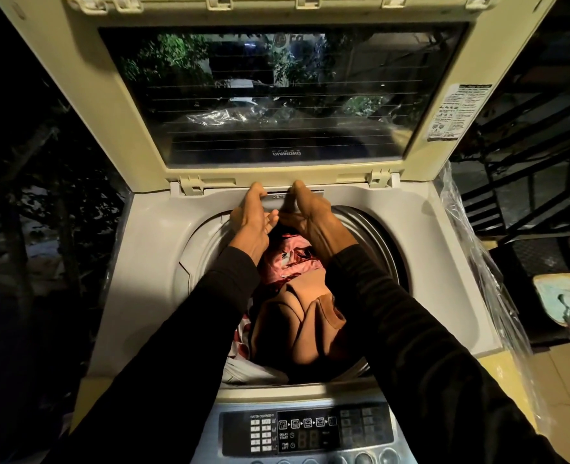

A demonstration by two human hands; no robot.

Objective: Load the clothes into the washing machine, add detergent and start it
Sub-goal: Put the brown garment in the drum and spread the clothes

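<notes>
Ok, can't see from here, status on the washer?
Both hands, left and right, on the detergent drawer at the back rim. Clothes in the drum. Lid up, nothing blocking.

Your clothes (302,316) lie in the drum at frame centre; control panel (307,430) below them; raised lid (276,95) above; detergent drawer (278,196) between lid and drum.

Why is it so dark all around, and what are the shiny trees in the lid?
Head view: one warm light falls on the washer and clothes; the surroundings stay black; the lid glass mirrors trees; the wide lens bends the edges.
</notes>
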